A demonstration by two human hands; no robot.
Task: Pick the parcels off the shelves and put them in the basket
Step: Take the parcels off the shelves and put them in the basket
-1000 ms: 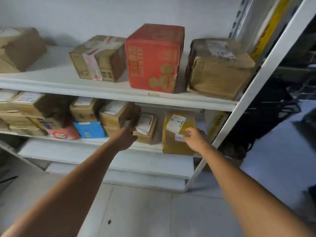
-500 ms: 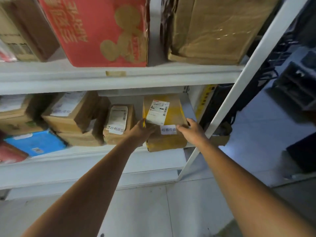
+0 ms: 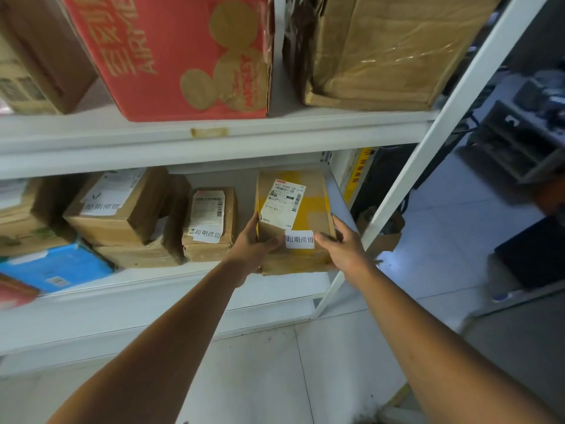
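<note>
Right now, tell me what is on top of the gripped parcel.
A white shipping label and a small white sticker lie on the yellow-taped parcel; the left hand and right hand cover its near corners.

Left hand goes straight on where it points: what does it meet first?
The left hand holds the parcel by its left side. Straight on lies the gap between it and the small box, then probably the back wall; depth unclear.

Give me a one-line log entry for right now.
phase: grasping | target: yellow-taped parcel, on lower shelf, right end | left hand: grips left side | right hand: grips right side | basket: not in view
</note>
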